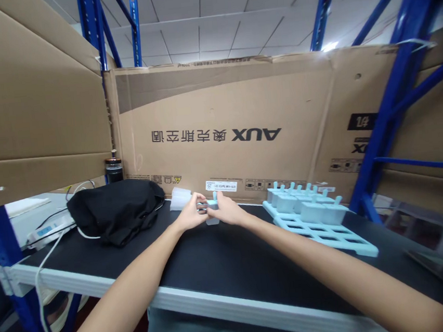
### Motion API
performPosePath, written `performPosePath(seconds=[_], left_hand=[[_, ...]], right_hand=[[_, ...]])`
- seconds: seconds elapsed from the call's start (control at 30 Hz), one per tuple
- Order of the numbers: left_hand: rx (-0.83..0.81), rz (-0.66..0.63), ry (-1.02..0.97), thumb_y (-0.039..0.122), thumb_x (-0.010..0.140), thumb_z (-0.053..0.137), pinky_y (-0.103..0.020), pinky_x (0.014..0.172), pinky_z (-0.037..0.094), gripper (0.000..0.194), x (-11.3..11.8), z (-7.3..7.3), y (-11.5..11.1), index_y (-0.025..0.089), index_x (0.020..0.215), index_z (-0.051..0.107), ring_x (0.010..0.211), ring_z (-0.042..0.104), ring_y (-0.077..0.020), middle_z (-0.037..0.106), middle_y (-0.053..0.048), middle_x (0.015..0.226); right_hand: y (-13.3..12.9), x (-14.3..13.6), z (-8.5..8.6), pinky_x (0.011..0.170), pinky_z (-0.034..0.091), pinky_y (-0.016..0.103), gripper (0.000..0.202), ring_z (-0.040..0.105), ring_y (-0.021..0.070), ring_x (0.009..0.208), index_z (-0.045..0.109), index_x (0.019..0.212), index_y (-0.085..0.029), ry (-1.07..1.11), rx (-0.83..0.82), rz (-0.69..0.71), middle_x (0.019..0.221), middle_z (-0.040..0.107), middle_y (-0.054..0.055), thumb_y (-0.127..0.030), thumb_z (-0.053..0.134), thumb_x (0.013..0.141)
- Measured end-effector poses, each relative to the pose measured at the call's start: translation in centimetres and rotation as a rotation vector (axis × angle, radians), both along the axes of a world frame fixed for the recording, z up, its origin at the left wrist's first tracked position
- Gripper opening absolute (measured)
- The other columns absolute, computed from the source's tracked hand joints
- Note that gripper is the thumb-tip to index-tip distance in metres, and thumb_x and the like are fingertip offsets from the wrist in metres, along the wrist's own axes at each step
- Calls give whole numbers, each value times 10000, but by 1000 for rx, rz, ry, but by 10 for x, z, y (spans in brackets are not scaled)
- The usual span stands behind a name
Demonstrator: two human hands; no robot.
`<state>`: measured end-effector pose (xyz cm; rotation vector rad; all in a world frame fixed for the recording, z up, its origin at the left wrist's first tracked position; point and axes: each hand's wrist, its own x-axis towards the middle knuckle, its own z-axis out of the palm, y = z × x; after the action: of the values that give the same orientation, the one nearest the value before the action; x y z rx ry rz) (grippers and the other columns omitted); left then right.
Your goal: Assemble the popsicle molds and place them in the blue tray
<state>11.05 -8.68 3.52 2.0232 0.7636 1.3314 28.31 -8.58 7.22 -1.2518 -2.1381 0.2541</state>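
Both hands meet near the back of the black table, around a small popsicle mold with a light blue lid [211, 204] and a pale, translucent lower part. My left hand [192, 212] has its fingers curled against the mold's left side. On the right side, my right hand [227, 208] grips it, with the thumb by the upright blue stick. Just behind my left hand lie white translucent pieces [180, 198]. A light blue rack [326, 237] at the right holds several light blue molds [316, 211] with sticks pointing up in its rear part.
Black cloth [118, 210] lies at the left, with a dark jar [114, 170] behind it. A power strip [51, 229] and cables are at the far left. Printed cardboard [216, 109] walls the back; blue shelf posts [391, 97] flank the table [216, 271].
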Motion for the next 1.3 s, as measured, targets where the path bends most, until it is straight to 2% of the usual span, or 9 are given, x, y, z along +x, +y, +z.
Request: performPosePath(seconds=[0.1, 0.2, 0.33, 0.47, 0.63, 0.87, 1.03, 1.17, 1.3], left_hand=[[176, 259, 363, 390, 763, 652, -380, 843, 472, 393, -5, 7, -8, 223, 1046, 436, 1007, 580, -226, 577, -71, 1078], [308, 513, 728, 373, 831, 538, -422, 895, 438, 242, -5, 12, -14, 202, 999, 507, 1048, 545, -272, 592, -90, 1058], [325, 652, 975, 292, 852, 451, -411, 853, 453, 194, 3, 10, -17, 170, 961, 556, 1002, 571, -286, 632, -118, 982], [219, 688, 1028, 288, 856, 417, -396, 773, 488, 248, 6, 4, -15, 151, 977, 584, 965, 602, -294, 641, -145, 998], [173, 648, 1023, 256, 851, 409, -397, 769, 502, 257, 2, 2, -11, 155, 951, 622, 958, 615, -295, 636, -152, 1028], [204, 513, 949, 159, 826, 436, -332, 843, 493, 254, 0, -4, 0, 181, 964, 648, 991, 615, -246, 650, -111, 1052], [265, 452, 927, 175, 846, 409, -346, 906, 476, 321, -4, -10, 5, 244, 1037, 658, 1078, 581, -234, 659, -65, 1089], [255, 442, 939, 195, 853, 405, -349, 908, 479, 340, -6, -11, 5, 256, 1102, 628, 1083, 581, -225, 644, -50, 1143], [229, 428, 944, 202, 860, 398, -359, 952, 458, 358, -5, -9, 3, 262, 1160, 585, 1153, 536, -216, 594, -39, 1236]], right_hand=[[-4, 30, 25, 624, 368, 306, 262, 553, 224, 724, 506, 841, -177, -150, 82, -63, 823, 609, 120, -389, 608, 727], [-17, 84, 59, 686, 386, 298, 234, 570, 238, 824, 523, 870, -162, -398, 149, -163, 905, 624, 133, -376, 519, 774], [-35, 157, 80, 750, 393, 351, 334, 582, 288, 928, 525, 952, -140, -637, 134, -430, 1020, 625, 173, -425, 439, 802], [-39, 189, 66, 817, 350, 480, 398, 572, 339, 963, 544, 941, -145, -752, 94, -588, 997, 643, 177, -492, 404, 805], [-36, 188, 41, 852, 289, 548, 459, 544, 347, 981, 580, 848, -144, -756, 149, -627, 905, 648, 174, -547, 363, 809], [-40, 197, 31, 905, 244, 571, 477, 515, 333, 1013, 591, 751, -152, -724, 239, -681, 822, 645, 152, -558, 348, 814], [-40, 206, 14, 927, 208, 600, 518, 460, 339, 1107, 598, 741, -160, -675, 304, -682, 925, 652, 170, -580, 310, 841], [-37, 207, -6, 944, 160, 612, 502, 423, 345, 1150, 615, 801, -154, -679, 374, -630, 965, 650, 173, -548, 310, 862], [-34, 209, -19, 948, 178, 591, 501, 412, 341, 1151, 634, 906, -149, -660, 453, -674, 1082, 608, 183, -542, 326, 872]])
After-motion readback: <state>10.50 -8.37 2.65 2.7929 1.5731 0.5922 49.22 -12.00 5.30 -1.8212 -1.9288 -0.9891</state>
